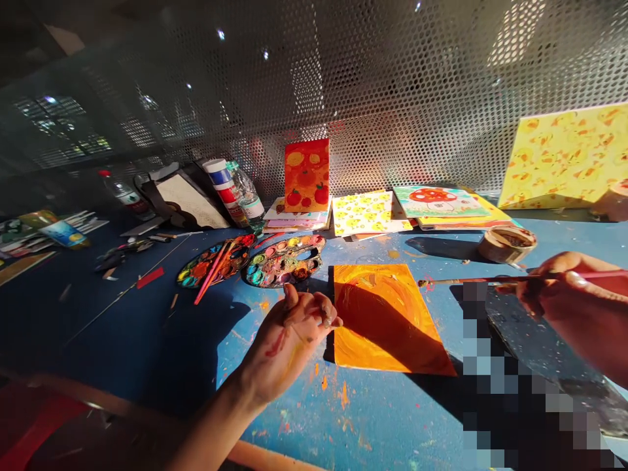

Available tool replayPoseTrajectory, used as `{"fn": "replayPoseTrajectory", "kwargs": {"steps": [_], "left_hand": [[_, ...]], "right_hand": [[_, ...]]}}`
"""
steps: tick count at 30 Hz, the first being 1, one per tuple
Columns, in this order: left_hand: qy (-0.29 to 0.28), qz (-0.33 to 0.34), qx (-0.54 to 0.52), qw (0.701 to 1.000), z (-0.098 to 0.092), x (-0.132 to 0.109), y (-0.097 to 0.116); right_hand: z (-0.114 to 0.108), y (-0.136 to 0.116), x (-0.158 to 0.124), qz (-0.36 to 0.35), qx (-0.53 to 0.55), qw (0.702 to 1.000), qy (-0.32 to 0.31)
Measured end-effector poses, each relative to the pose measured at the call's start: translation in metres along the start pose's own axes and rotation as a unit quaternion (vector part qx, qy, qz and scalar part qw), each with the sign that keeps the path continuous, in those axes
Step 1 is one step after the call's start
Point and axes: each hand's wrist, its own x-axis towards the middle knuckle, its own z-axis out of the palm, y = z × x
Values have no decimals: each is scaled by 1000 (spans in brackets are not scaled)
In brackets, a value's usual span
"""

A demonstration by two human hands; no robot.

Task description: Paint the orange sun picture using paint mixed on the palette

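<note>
Paint-spattered blue surface (377, 409) here, with an orange-painted square card (387, 320) lying flat in the middle. The right grip (572, 307) pinches a thin wooden paintbrush (471, 281), its tip just off the card's edge, while the left grip (287, 343) sits loose and seemingly empty, just beside the card.

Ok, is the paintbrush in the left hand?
No, the paintbrush is pinched in the right hand, while the left hand shows no brush.
</note>
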Motion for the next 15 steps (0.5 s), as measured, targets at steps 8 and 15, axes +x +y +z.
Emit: {"fn": "replayPoseTrajectory", "kwargs": {"steps": [8, 15], "left_hand": [[-9, 46, 134, 990, -30, 26, 18], [-12, 23, 189, 982, -57, 56, 16]], "right_hand": [[0, -8, 2, -10, 29, 999, -39], [0, -9, 8, -58, 110, 992, -4]]}}
